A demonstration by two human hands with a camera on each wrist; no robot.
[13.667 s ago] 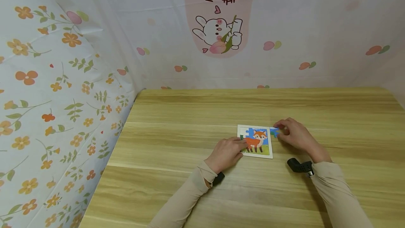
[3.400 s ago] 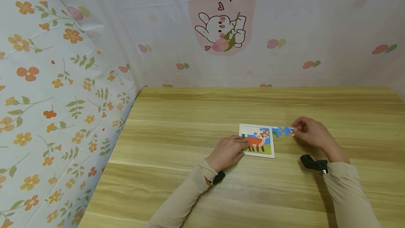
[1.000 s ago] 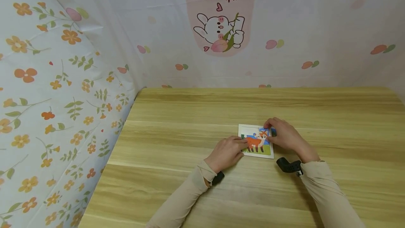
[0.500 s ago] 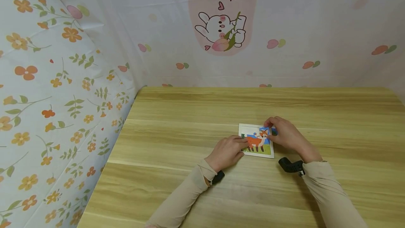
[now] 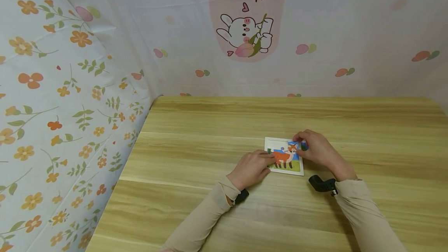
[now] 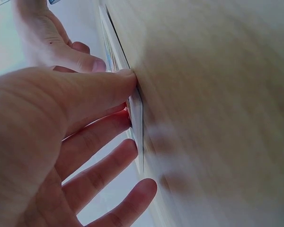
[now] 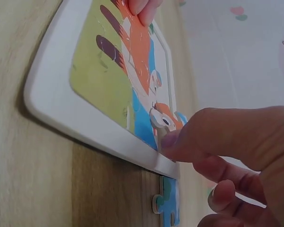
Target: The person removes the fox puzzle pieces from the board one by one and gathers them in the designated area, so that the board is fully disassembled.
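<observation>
A fox jigsaw puzzle (image 5: pixel 284 164) in a white frame tray lies flat on the table, its upper left part bare. My left hand (image 5: pixel 249 169) rests at its left side; fingertips press on the fox's body, while in the left wrist view the thumb (image 6: pixel 99 87) touches the tray's edge. At the upper right corner, my right hand (image 5: pixel 316 149) pinches the puzzle piece (image 7: pixel 166 120) with the fox's face, thumb on its side; the forefinger's tip is hidden in the right wrist view. A loose blue-green puzzle piece (image 7: pixel 168 201) lies just outside the tray, partly covered by the right hand.
The wood-grain table (image 5: pixel 196 135) extends around the puzzle on all sides. A white printed cloth (image 5: pixel 168 30) hangs behind it and a flowered one (image 5: pixel 63 127) on the left. A black wrist mount (image 5: pixel 321 184) sticks out below my right hand.
Earlier, my right hand was farther right, at loose pieces in a row beside the tray; it moved left to the tray's upper right corner. The puzzle's upper middle was emptied. Left hand stayed.
</observation>
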